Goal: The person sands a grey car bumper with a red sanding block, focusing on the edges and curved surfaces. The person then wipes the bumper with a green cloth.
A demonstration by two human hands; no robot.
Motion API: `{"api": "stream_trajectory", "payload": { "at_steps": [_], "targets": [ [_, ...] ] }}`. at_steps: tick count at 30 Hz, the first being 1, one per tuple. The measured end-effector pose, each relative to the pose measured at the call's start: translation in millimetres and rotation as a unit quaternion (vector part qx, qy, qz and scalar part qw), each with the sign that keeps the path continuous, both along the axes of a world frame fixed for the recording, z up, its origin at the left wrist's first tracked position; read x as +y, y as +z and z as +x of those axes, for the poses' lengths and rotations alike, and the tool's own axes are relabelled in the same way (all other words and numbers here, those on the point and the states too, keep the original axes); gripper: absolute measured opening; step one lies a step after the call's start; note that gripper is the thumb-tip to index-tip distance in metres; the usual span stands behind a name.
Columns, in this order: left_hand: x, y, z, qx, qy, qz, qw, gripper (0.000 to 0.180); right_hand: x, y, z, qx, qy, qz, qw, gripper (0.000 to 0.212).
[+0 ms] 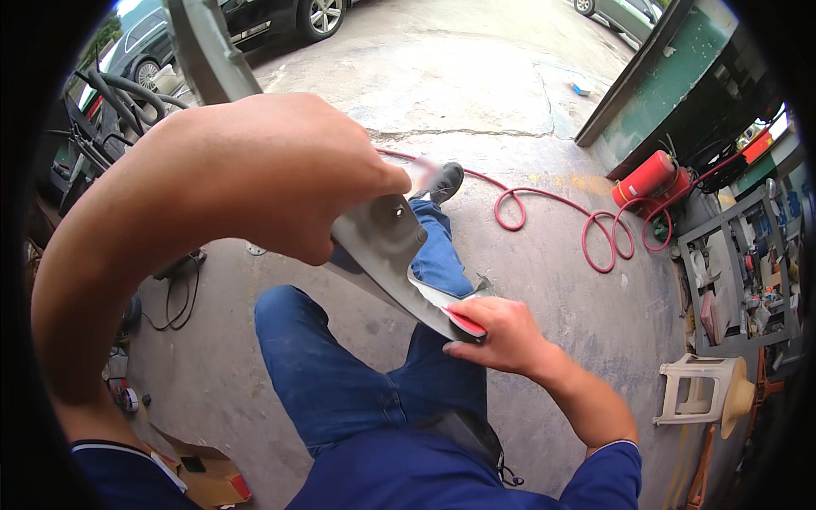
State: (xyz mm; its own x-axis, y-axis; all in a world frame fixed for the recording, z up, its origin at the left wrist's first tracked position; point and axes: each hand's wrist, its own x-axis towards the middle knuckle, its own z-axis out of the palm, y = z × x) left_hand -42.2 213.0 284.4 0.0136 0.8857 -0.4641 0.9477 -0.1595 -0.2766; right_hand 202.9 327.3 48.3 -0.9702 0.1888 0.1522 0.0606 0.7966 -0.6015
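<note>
A long, curved grey car body panel (382, 229) slants across my lap, from the upper left down to its narrow end near my right hand. My left hand (289, 170) is closed around its middle, with the arm bent over from the left. A small hole and a rounded bump show just beyond the fingers. My right hand (506, 331) is closed on a thin red pad (466, 321), pressed flat against the panel's lower end. Its thumb sits at the panel's lower edge. The panel's underside is mostly hidden.
A red hose (544, 194) coils over the concrete floor toward red fire extinguishers (650, 180) at the right. Beyond them are a cluttered grey shelf (722, 280) and a cream plastic stool (688, 391). An open cardboard box (200, 476) lies lower left. Cars (280, 21) stand outside.
</note>
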Motion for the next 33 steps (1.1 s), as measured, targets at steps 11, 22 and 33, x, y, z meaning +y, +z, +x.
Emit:
{"api": "stream_trajectory", "payload": {
  "at_steps": [11,22,33],
  "targets": [
    [-48,-50,-56,-0.054,-0.239,0.548,0.8,0.064,-6,-26,-12,0.142,-0.088,0.04,0.985,0.028],
    [-13,-300,-152,-0.56,0.256,0.556,0.558,0.068,-4,-49,-19,0.2,-0.11,0.05,0.972,0.023],
    [20,-270,-128,-0.503,0.222,0.632,0.546,0.061,11,-31,-12,0.207,-0.197,0.01,0.958,0.023]
  ]
}}
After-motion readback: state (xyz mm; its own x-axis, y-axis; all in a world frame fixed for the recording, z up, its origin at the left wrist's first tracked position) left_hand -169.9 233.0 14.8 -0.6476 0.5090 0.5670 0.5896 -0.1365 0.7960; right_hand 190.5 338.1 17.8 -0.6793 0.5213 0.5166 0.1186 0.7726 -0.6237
